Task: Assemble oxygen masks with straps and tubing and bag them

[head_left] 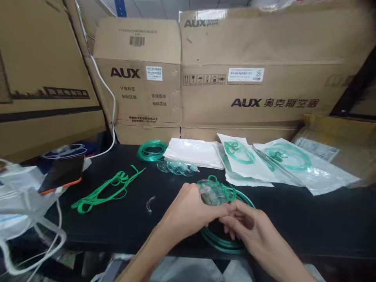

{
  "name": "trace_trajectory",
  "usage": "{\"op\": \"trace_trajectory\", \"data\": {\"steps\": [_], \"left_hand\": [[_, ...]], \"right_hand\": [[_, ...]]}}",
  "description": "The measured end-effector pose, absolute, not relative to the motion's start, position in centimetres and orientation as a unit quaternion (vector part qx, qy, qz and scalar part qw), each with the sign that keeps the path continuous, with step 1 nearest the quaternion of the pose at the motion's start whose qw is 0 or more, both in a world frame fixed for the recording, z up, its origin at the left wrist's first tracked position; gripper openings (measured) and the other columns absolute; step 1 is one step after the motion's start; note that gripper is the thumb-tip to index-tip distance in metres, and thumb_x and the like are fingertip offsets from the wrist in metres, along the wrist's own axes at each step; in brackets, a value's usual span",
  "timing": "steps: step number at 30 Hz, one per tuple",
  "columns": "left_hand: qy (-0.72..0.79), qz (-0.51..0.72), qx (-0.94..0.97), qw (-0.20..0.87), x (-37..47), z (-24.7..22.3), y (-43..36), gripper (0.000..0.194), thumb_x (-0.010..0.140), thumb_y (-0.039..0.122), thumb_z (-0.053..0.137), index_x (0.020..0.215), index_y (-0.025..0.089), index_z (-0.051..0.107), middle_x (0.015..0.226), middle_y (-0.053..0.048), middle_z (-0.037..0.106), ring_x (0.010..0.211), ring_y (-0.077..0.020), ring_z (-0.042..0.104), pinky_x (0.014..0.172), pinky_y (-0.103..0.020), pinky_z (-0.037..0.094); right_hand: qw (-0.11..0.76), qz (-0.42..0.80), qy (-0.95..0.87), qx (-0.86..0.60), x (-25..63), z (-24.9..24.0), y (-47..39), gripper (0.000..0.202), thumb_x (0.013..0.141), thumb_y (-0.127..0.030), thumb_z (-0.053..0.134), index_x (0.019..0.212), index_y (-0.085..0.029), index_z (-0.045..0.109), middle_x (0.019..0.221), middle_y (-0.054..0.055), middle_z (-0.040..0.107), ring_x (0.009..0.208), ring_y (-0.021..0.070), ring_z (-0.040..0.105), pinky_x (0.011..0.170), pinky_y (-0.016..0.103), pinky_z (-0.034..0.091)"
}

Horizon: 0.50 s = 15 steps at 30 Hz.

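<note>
One clear mask (212,193) with a green strap (229,192) lies near the table's front edge, right of the left hand (189,209), which grips it, and just beyond the right hand (251,225). The right fingertips bend in at its near side; whether they pinch anything is hidden. One coil of green tubing (225,244) rests beneath the hands. Toward the table's left edge lie one thin clear strip (149,204), one heap of green straps (100,195) and one phone (64,173). Along the back edge sit one rolled green tube (152,150), one white stack (194,152), several overlapping clear cups (178,168) and, toward the back right corner, at least two packets (323,172) showing green tubing.
</note>
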<state>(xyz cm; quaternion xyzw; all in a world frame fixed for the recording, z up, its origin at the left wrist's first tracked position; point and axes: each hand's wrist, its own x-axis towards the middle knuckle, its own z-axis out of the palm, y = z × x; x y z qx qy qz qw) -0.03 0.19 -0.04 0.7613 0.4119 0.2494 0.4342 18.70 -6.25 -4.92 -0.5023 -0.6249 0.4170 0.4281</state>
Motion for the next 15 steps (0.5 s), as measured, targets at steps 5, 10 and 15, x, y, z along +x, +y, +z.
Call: {"op": "trace_trajectory", "data": {"steps": [5,10,15], "left_hand": [[0.421,0.431,0.715,0.354,-5.0,3.0,1.8,0.036,0.083,0.037,0.069,0.056,0.020,0.051,0.048,0.006,0.051,0.044,-0.0088,0.044,0.047,-0.021,0.036],[0.505,0.280,0.741,0.344,-8.4,4.8,2.3,0.053,0.079,0.066,0.076,0.058,0.020,0.060,0.048,0.002,0.059,0.044,-0.0131,0.052,0.045,-0.023,0.038],[0.562,0.175,0.760,0.275,-6.4,2.8,2.6,0.063,0.074,0.080,0.070,0.053,0.021,0.062,0.049,0.000,0.064,0.045,-0.0177,0.059,0.046,-0.026,0.039]], "right_hand": [[0.389,0.365,-0.665,-0.523,19.2,-5.0,-6.5,0.047,0.108,-0.052,0.045,0.076,-0.021,0.060,0.070,-0.001,0.057,0.066,0.0150,0.054,0.064,0.028,0.040],[0.343,0.321,-0.681,-0.561,19.0,-5.2,-6.4,0.045,0.106,-0.054,0.049,0.078,-0.022,0.062,0.072,-0.001,0.058,0.069,0.0163,0.056,0.065,0.028,0.041],[0.294,0.251,-0.747,-0.541,18.7,-4.2,-6.7,0.039,0.108,-0.049,0.048,0.091,-0.023,0.072,0.085,0.002,0.064,0.079,0.0187,0.061,0.070,0.029,0.043]]}}
